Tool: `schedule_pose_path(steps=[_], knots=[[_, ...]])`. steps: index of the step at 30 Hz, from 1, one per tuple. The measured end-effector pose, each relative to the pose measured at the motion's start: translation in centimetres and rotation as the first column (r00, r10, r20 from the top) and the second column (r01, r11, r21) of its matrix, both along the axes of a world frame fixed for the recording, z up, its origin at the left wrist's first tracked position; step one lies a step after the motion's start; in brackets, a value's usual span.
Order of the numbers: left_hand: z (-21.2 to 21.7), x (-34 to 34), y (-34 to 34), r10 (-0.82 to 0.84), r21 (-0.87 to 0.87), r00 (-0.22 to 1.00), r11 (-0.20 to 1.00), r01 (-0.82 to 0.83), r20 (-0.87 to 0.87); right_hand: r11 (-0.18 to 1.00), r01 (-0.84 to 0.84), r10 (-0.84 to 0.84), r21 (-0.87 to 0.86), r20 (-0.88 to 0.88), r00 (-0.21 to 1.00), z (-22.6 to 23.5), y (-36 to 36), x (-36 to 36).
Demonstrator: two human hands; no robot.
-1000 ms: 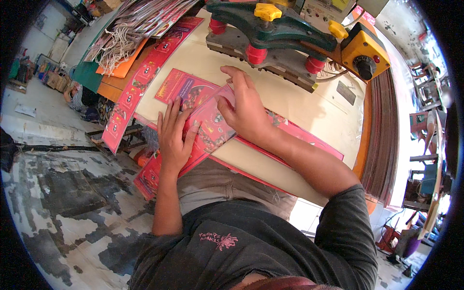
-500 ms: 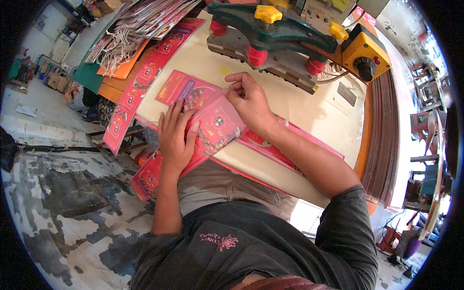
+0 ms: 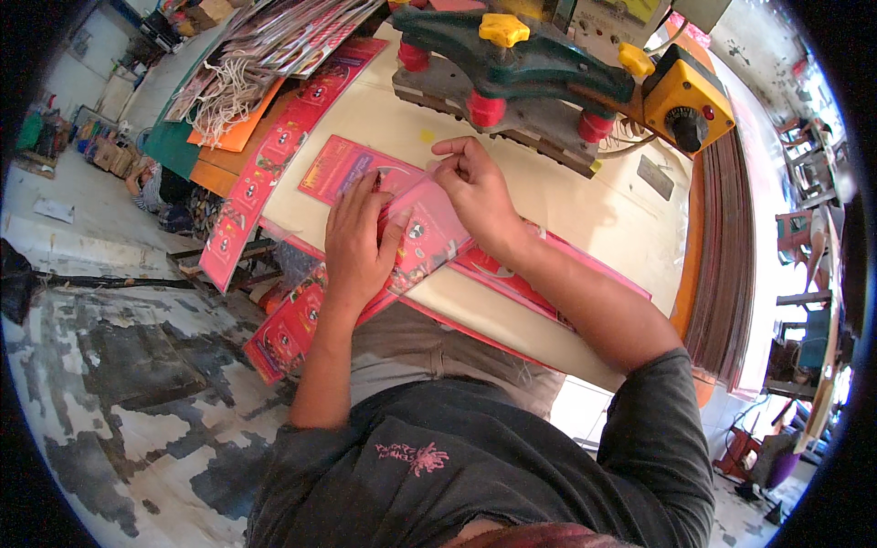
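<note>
Left hand [image 3: 359,247]: laid palm down with fingers stretched forward, bearing on the work from above and gripping nothing
Right hand [image 3: 480,196]: fingers curled in, thumb and forefinger apparently pinching the plastic sheet at its upper corner
Plastic sheet [image 3: 441,217]: glossy, red-printed and partly see-through, lying aslant between the two hands
Change at the hands: the left has shifted rightward over the last half second, nearer the right, whose fingers were more spread a second ago
What the shift means: the sheet seems steadied closer to the pinched corner, a judgement from the hands' spacing
Red-and-purple printed piece [image 3: 338,169]: flat just beyond the left fingertips, partly overlapped
Red strip by the right forearm [image 3: 498,272]: runs under that arm, its middle covered
Cream board [image 3: 626,228]: beneath these pieces
Press [image 3: 548,73]: dark green, beyond the right hand, top cut off by the frame
Corded bags [image 3: 274,41]: piled at upper left, also cropped
Hard to make out: the right fingertips' contact, how many layers lie there, and whether the red tail [image 3: 288,333] past the left wrist joins the sheet
</note>
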State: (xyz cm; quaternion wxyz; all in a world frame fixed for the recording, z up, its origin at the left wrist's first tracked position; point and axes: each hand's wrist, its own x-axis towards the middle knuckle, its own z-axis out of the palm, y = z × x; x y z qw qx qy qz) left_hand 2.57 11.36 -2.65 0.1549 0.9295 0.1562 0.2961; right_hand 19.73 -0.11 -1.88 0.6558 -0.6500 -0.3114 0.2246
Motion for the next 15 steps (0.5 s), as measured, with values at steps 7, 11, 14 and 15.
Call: schedule_pose_path(steps=[7, 11, 14, 15], knots=[[0.2, 0.2, 0.0, -0.004, -0.038, 1.0, 0.999, 0.005, 0.022, 1.0, -0.011, 0.011, 0.003, -0.162, 0.987, -0.2, 0.2, 0.3], [0.1, -0.1, 0.1, -0.004, -0.043, 1.0, 0.999, 0.005, 0.03, 0.998, -0.061, 0.05, -0.019, -0.376, 0.925, 1.1, 0.0, 0.4], [0.1, 0.0, 0.1, -0.011, -0.066, 0.999, 0.998, 0.014, 0.046, 0.992, -0.121, 0.103, -0.018, -0.418, 0.903, 1.2, -0.2, 1.1], [0.3, 0.1, 0.0, -0.012, -0.061, 0.999, 0.998, 0.014, 0.043, 0.99, -0.14, 0.12, -0.017, -0.418, 0.9, 1.2, -0.3, 1.3]])
